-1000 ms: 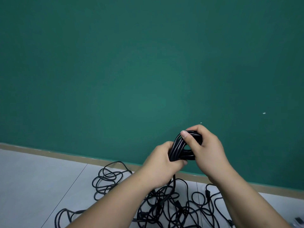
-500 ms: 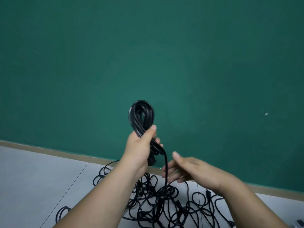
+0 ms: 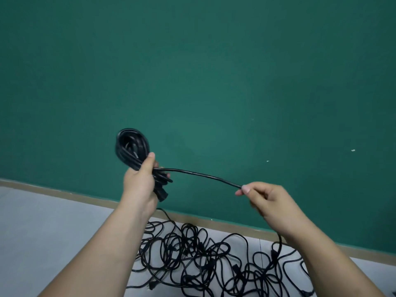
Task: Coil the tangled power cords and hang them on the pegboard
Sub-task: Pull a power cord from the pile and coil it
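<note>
Ample room lay above, against plain green wall (image 3: 192, 71); left hand (image 3: 139, 185) gripped coiled black power cord (image 3: 131, 146), right hand (image 3: 272, 200) pinched its strand (image 3: 203, 175).

Bare left forearm (image 3: 107, 249) and right forearm (image 3: 327, 258), fingernails (image 3: 246, 188) trimmed short.

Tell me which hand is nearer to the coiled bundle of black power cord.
Left. The left hand grips the coiled black bundle at its lower end; the right hand is apart to its right, pinching the straight strand leading from it.
</note>
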{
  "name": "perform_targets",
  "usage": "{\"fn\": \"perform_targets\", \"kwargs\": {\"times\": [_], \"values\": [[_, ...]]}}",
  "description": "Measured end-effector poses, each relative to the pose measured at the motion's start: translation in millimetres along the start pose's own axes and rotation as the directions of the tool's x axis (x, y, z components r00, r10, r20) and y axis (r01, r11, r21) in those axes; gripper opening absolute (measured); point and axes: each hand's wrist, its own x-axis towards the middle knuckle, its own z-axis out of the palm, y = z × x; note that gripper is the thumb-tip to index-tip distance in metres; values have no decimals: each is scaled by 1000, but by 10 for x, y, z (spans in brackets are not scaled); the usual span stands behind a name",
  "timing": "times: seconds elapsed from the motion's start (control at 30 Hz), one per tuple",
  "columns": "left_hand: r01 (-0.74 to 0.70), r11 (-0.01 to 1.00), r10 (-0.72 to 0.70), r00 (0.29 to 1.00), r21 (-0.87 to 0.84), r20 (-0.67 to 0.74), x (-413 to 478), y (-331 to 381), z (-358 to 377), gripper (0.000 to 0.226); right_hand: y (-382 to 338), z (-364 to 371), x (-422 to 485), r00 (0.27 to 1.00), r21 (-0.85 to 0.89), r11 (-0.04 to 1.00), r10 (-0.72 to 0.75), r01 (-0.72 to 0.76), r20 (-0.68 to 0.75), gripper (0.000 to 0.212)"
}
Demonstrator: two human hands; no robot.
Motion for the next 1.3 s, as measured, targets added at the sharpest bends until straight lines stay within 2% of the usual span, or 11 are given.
{"fn": "perform_targets", "kwargs": {"times": [0.1, 0.2, 0.3, 0.4, 0.47, 0.7, 0.87, 0.97, 1.1, 1.17, 1.3], "values": [[-75, 975, 38, 984, 209, 176, -106, -48, 47, 17, 59, 17, 38, 970, -12, 1000, -23, 20, -241, 26], [-200, 889, 26, 920, 412, 390, -258, -102, 103, 17, 49, 52, 53, 934, 3, 1000, -10, 12, -357, 28], [-284, 804, -69, 828, 522, 557, -408, -216, 153, 13, -38, 148, 6, 942, 45, 997, -41, 59, -334, 27], [-304, 786, -140, 761, 538, 634, -509, -349, 221, 8, -147, 202, -64, 952, -8, 987, -156, 160, -265, 27], [-276, 808, -171, 737, 522, 654, -560, -398, 274, 9, -185, 211, -91, 944, -33, 978, -206, 204, -258, 28], [-66, 900, -255, 723, 431, 642, -665, -416, 360, 23, -195, 139, -83, 911, -168, 958, -274, 231, -309, 35], [41, 920, -323, 642, 390, 695, -689, -336, 336, 16, -230, 112, -83, 907, -140, 962, -268, 235, -325, 43], [93, 910, -372, 610, 404, 699, -712, -323, 314, 21, -223, 120, -73, 913, -112, 971, -238, 213, -330, 46], [175, 926, -374, 554, 336, 744, -812, -317, 356, 20, -232, 156, -84, 908, -215, 952, -277, 216, -315, 49], [190, 935, -353, 572, 299, 741, -863, -319, 392, 22, -235, 194, -98, 902, -251, 943, -294, 219, -317, 49], [181, 940, -334, 669, 289, 664, -903, -320, 439, 26, -231, 224, -112, 902, -266, 942, -286, 203, -325, 48]]}}
